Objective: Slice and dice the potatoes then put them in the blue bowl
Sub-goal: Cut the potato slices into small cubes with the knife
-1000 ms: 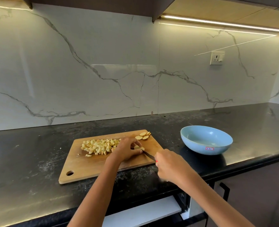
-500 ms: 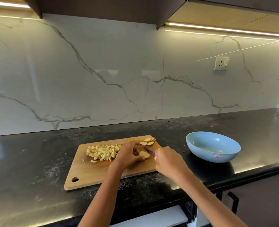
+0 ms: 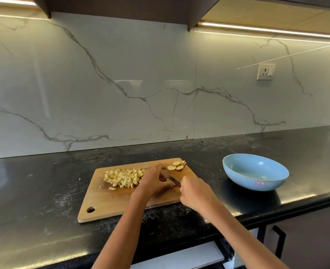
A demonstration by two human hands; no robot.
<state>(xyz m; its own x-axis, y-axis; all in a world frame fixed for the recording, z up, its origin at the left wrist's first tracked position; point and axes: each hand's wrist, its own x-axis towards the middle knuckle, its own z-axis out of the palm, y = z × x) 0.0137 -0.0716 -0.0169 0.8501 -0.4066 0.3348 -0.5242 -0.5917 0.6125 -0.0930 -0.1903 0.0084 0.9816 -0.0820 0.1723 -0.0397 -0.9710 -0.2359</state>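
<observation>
A wooden cutting board (image 3: 106, 202) lies on the black counter. A pile of diced potato (image 3: 124, 177) sits on its far left part, and a few round potato slices (image 3: 176, 165) lie at its far right corner. My left hand (image 3: 154, 180) presses down on a potato slice that is mostly hidden under its fingers. My right hand (image 3: 196, 193) grips a small knife (image 3: 172, 179) with a red handle, its blade against the held slice. The blue bowl (image 3: 255, 171) stands to the right of the board with nothing in it.
The black counter (image 3: 34, 191) runs along a white marble wall with a socket (image 3: 265, 71). The counter's front edge is close below my arms, with a cabinet handle (image 3: 280, 240) under it at the right.
The potato slice that showed beside my left fingers is now covered by them. The knife blade has come down against it. The view has shifted slightly.
</observation>
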